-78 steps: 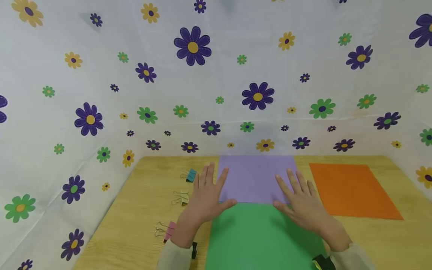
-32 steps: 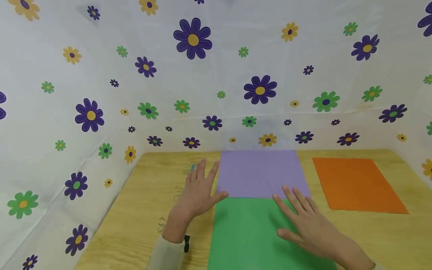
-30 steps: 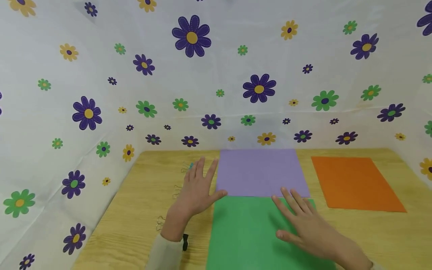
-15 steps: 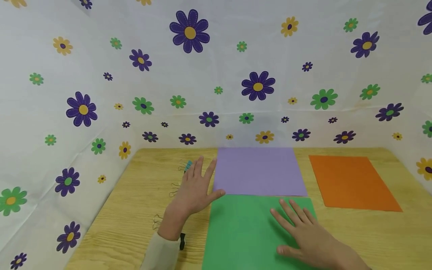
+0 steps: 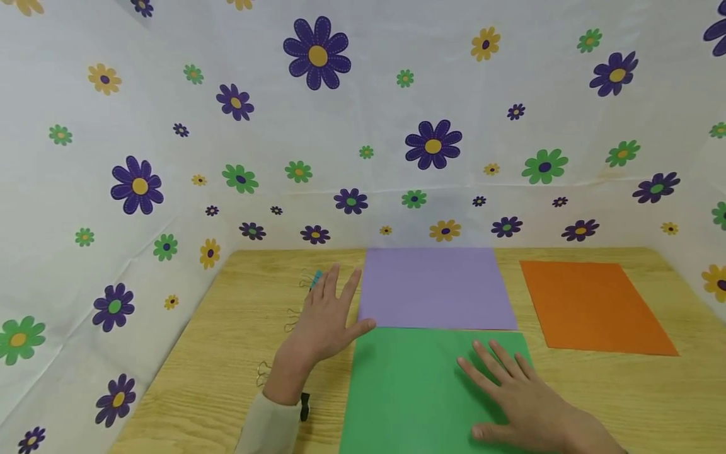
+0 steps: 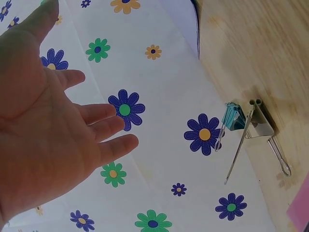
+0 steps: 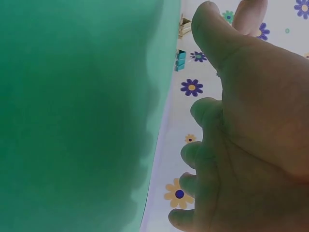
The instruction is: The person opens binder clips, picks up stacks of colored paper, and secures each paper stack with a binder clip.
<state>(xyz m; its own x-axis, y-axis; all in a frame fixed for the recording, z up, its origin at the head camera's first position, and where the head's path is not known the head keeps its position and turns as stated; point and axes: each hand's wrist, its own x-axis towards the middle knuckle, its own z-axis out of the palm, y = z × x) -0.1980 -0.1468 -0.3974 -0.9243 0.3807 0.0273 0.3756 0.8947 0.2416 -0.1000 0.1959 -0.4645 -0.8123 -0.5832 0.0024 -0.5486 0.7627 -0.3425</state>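
Note:
My left hand (image 5: 320, 325), fingers straight and spread, holds nothing beside the left edges of a purple sheet (image 5: 433, 287) and a green sheet (image 5: 414, 378). Partly hidden by it stands a teal binder clip (image 5: 316, 279). The left wrist view shows the palm, a pale yellow binder clip (image 6: 259, 123) and a corner of something pink (image 6: 300, 205). Over the green sheet's right part, my right hand (image 5: 527, 403) spreads its fingers, also holding nothing. Its shadow falls on the sheet; in the right wrist view a gap shows between fingers and sheet.
An orange sheet (image 5: 595, 306) lies flat at the right of the wooden table (image 5: 198, 372). Wire clip handles (image 5: 263, 373) show left of my left wrist. A small black item (image 5: 305, 407) is by that wrist. Flower-printed white cloth (image 5: 386, 113) closes the back and sides.
My right hand has drawn back from the purple sheet's edge to over the green sheet. The left hand has shifted slightly left. The sheets stay put; the head view has tilted slightly.

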